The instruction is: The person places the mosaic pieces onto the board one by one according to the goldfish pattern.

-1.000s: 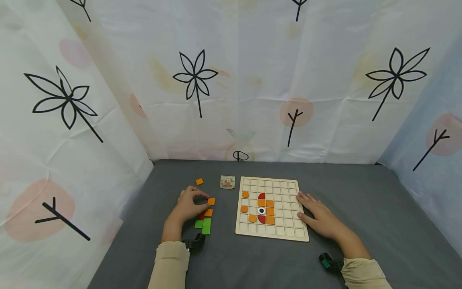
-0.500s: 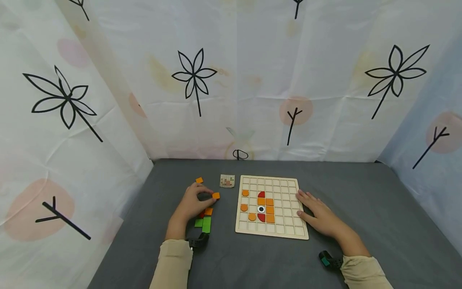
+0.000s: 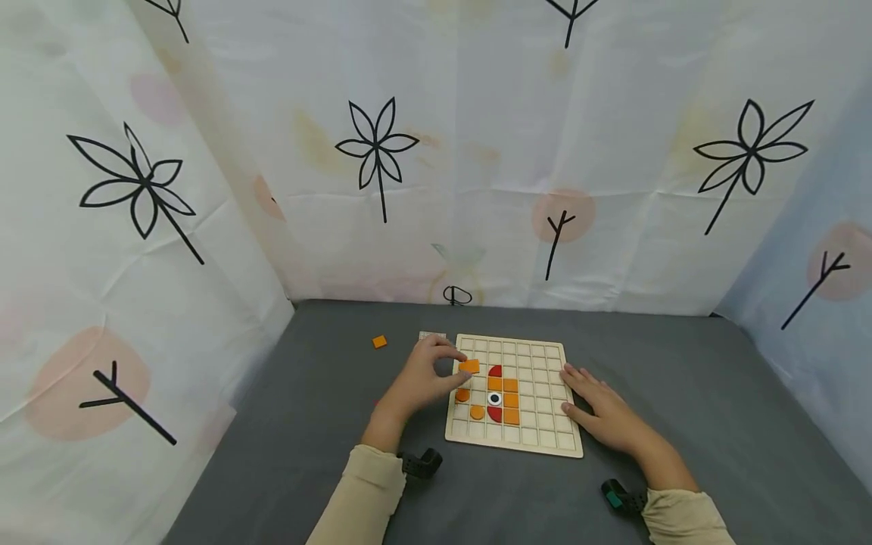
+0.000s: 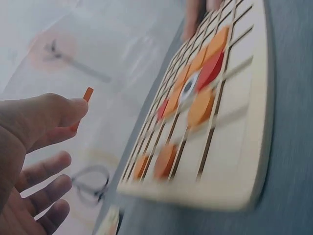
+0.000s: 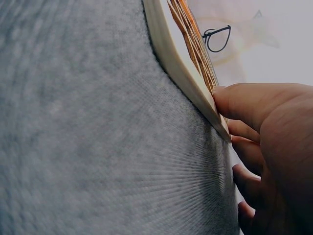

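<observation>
My left hand (image 3: 421, 378) pinches an orange square tile (image 3: 471, 366) between thumb and fingertips, above the left part of a wooden grid board (image 3: 541, 420). In the left wrist view this tile (image 4: 88, 94) shows edge-on and apart from the board. On the board sit orange squares (image 3: 511, 400), a white eye piece (image 3: 494, 399), two red rounded pieces (image 3: 495, 415) and orange discs (image 3: 477, 412). One disc is hidden in the head view. With relaxed, straight fingers, my right hand (image 3: 606, 409) touches the board's right edge; its thumb (image 5: 239, 100) rests on the rim.
A loose orange tile (image 3: 379, 342) lies on the grey table (image 3: 518, 499) to the left. Behind the board's upper left, a small pattern card (image 3: 432, 334) is partly covered by my left hand. The left arm hides most of the other loose tiles. A patterned curtain (image 3: 450, 166) stands behind.
My left hand has lifted an orange tile from beside the green and red tiles and carried it right, over the board. The right hand stays at the board's edge.
</observation>
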Demonstrator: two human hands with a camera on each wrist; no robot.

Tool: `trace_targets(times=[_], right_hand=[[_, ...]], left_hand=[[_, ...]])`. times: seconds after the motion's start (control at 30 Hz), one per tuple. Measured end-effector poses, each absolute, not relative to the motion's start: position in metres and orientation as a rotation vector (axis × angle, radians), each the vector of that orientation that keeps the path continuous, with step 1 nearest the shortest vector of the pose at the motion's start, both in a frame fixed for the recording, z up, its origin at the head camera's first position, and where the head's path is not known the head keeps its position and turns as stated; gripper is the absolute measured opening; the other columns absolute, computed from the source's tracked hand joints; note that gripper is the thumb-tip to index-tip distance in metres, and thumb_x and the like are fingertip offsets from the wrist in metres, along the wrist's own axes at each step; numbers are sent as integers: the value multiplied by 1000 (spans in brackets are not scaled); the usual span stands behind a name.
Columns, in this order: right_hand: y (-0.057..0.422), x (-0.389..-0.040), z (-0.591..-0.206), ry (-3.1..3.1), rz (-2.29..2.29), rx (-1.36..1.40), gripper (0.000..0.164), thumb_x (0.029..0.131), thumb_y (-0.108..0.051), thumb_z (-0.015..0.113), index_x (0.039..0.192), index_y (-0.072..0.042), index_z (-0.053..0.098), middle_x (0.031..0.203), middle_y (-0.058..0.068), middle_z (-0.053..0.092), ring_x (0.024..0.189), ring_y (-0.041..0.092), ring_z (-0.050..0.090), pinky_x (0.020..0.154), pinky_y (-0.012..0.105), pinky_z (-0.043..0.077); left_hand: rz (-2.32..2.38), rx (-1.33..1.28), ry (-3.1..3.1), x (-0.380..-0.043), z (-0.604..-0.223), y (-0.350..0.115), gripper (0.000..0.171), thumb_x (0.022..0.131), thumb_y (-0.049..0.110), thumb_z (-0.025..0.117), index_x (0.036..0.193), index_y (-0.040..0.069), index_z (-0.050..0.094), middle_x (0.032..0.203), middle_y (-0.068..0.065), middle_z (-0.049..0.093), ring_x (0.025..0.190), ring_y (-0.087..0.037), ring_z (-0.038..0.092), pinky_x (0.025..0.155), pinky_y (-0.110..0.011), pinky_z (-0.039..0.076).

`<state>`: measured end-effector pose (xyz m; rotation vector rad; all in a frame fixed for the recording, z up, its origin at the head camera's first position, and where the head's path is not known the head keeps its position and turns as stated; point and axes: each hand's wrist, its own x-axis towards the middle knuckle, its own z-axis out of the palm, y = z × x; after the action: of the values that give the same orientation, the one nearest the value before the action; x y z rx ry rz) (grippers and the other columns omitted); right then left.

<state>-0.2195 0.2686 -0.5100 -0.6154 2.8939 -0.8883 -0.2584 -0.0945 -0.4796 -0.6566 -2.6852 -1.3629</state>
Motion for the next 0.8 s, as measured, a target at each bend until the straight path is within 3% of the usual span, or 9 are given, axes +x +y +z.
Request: trace_targets(times=[0.4,0.8], right_hand=[[268,-219,-510,2895,-901,-608,67,108,-35,63,161,0,42,171,24,33,157,55,25,122,76,18],[269,-221,-513,2899,-909,-613,68,108,-36,63,162,-1,42,171,23,33,157,54,24,121,76,18]], left_hand=[[-1280,-829,-2778,-263,-498,-28,26,96,35,80,119,23,81,128,3,60,118,-17,51,97,-34,50],[-1061,-779,-2841,-266,-509,1,20,93,33,82,111,23,83,124,1,63,116,-19,54,102,-36,49]])
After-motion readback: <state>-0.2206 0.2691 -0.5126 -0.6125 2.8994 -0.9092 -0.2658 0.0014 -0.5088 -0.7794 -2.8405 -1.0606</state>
